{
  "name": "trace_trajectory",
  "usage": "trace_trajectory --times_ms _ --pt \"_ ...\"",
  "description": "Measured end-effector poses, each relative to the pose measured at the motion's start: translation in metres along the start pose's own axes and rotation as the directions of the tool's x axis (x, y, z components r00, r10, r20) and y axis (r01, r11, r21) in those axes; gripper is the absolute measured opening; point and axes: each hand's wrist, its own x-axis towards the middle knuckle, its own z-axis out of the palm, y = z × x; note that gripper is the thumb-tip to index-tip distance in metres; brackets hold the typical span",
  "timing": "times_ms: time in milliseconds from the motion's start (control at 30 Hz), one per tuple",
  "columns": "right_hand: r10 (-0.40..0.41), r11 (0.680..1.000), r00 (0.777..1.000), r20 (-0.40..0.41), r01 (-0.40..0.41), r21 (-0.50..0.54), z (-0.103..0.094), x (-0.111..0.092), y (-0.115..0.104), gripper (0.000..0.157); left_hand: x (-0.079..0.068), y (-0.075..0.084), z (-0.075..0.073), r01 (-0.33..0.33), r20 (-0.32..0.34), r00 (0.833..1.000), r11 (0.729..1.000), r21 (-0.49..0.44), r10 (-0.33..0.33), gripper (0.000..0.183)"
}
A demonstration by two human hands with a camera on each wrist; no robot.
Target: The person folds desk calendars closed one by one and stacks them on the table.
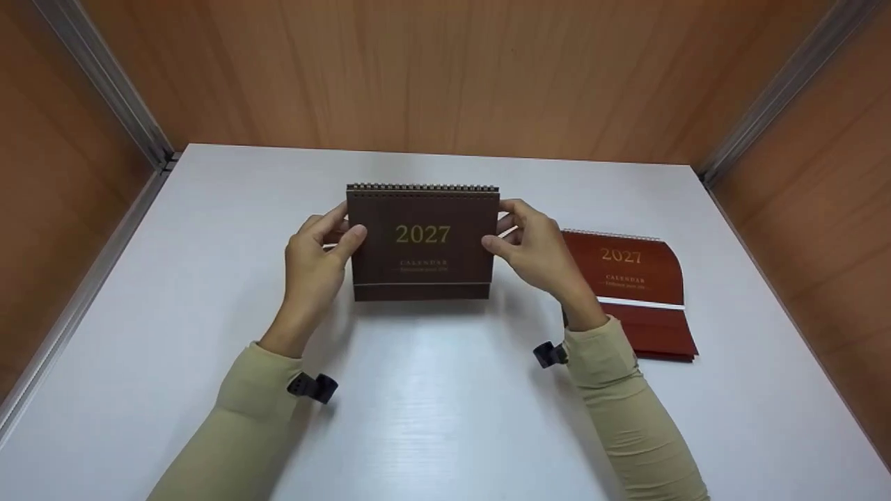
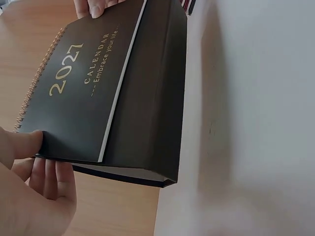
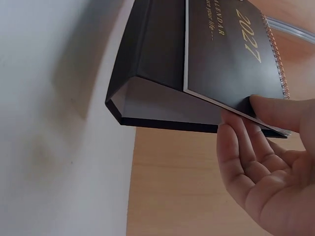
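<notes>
A dark brown 2027 desk calendar [image 1: 423,240] with a spiral binding along its top is held up over the table, its cover facing me. My left hand [image 1: 317,257] grips its left edge, thumb on the cover and fingers behind. On the opposite edge my right hand [image 1: 536,247] pinches it the same way. In the left wrist view the calendar [image 2: 93,88] shows its folded stand, with the base apart from the table. The right wrist view shows the open triangular side of the stand below the cover [image 3: 231,64], with the right thumb pressing the cover near the spiral.
A red 2027 desk calendar [image 1: 626,275] lies on the white table [image 1: 418,417] at the right, partly behind my right wrist. Wood-patterned panels [image 1: 445,76] stand at the back and both sides, with metal posts [image 1: 773,83] at the corners.
</notes>
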Motion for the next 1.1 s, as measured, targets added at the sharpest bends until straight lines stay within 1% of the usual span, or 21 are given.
trace_trajectory --times_ms 233,433,667,833,1000,1100 --pt "0.077 0.996 0.996 0.050 -0.079 0.038 -0.020 -0.008 0.008 0.054 0.004 0.006 0.018 0.027 0.053 0.998 0.999 -0.029 -0.025 0.049" --pt "0.120 0.992 0.991 0.066 -0.122 0.034 -0.031 -0.012 0.014 0.054 0.005 0.010 0.029 0.052 0.085 0.995 0.998 -0.019 -0.050 0.048" --pt "0.171 0.985 0.980 0.101 -0.173 0.011 -0.040 -0.013 0.018 0.059 0.007 0.008 0.041 0.105 0.126 0.987 0.992 -0.074 -0.095 0.048" --pt "0.189 0.981 0.975 0.120 -0.192 0.011 -0.039 -0.013 0.022 0.055 0.005 0.005 0.044 0.143 0.146 0.981 0.987 -0.078 -0.130 0.049" --pt "0.203 0.979 0.972 0.116 -0.205 0.001 -0.037 -0.011 0.025 0.051 0.005 0.003 0.043 0.139 0.164 0.978 0.988 -0.069 -0.126 0.049" --pt "0.200 0.979 0.972 0.120 -0.204 0.020 -0.035 -0.010 0.026 0.048 0.007 0.002 0.043 0.138 0.162 0.979 0.988 -0.067 -0.126 0.048"
